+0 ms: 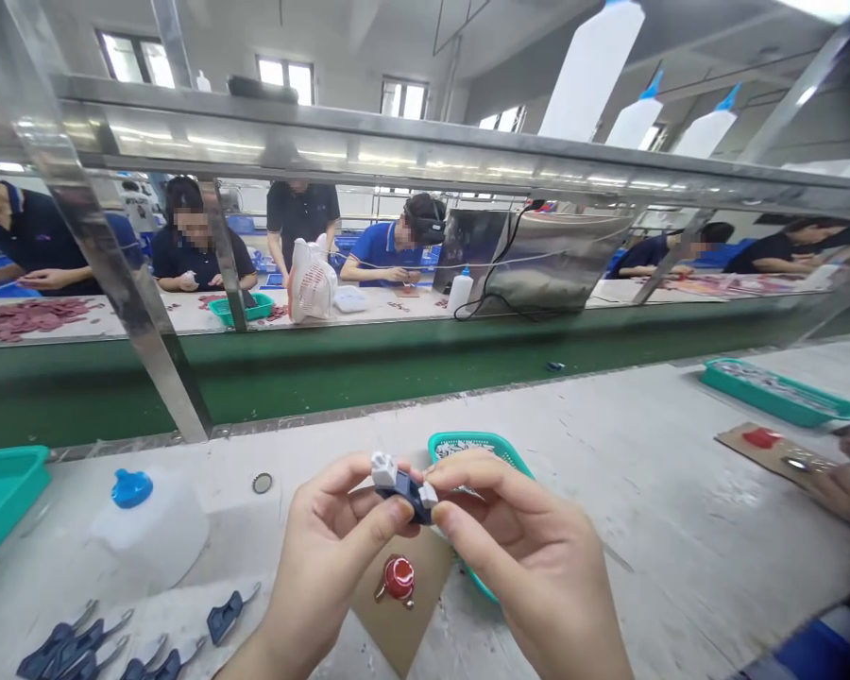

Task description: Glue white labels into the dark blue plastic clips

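Two hands [322,552] [538,552] pinch a navy-and-white part [401,484], partly hiding a green basket [478,439] near brown cardboard [399,631].

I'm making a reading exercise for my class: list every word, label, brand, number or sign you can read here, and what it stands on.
Readable text: none.
Plastic bag on the far bench: red printing, too blurred to read.
Headset on a co-worker: a small pale mark, too small to read.
Dark-blue and white part in the hands: no lettering visible.
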